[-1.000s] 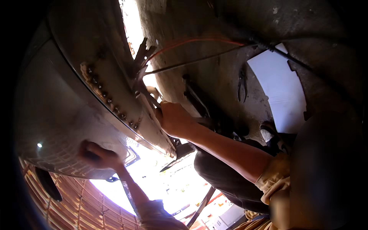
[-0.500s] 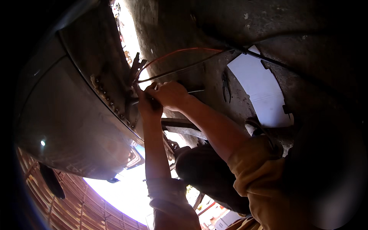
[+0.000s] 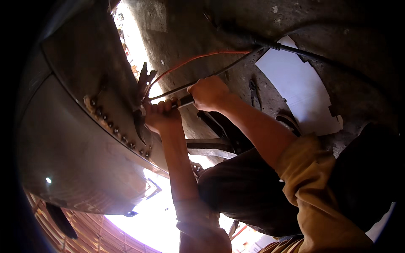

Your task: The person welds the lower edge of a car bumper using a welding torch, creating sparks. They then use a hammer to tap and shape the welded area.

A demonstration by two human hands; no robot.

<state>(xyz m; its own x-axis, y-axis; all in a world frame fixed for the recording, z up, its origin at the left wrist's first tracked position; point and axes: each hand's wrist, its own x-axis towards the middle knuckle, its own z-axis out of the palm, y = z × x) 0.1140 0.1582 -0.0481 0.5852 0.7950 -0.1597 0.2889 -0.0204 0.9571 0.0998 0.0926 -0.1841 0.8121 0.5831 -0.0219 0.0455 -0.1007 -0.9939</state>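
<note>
A bar-like tool with a dark handle (image 3: 185, 100) runs between my two hands; its exact kind is unclear. My right hand (image 3: 209, 93) is closed in a fist on its right end. The fingers of my left hand (image 3: 162, 116) wrap round it further left, beside the car body panel (image 3: 80, 143). Below my left hand hangs a dark curved, pointed piece (image 3: 140, 128), and I cannot tell whether it belongs to the tool. Just above that hand stands a forked metal piece (image 3: 145, 80), where an orange wire (image 3: 190, 57) and a dark cable (image 3: 177, 89) meet.
A row of dark round spots (image 3: 116, 130) lines the panel edge. On the concrete floor (image 3: 181, 38) lie pliers (image 3: 254, 92), a curved white sheet (image 3: 299, 84) and a thick black cable (image 3: 316, 59). A flat metal bar (image 3: 211, 145) extends beside my knee (image 3: 236, 194).
My right hand has moved right and slightly up, away from my left hand, exposing the dark handle between them. The whole view has shifted a little.
</note>
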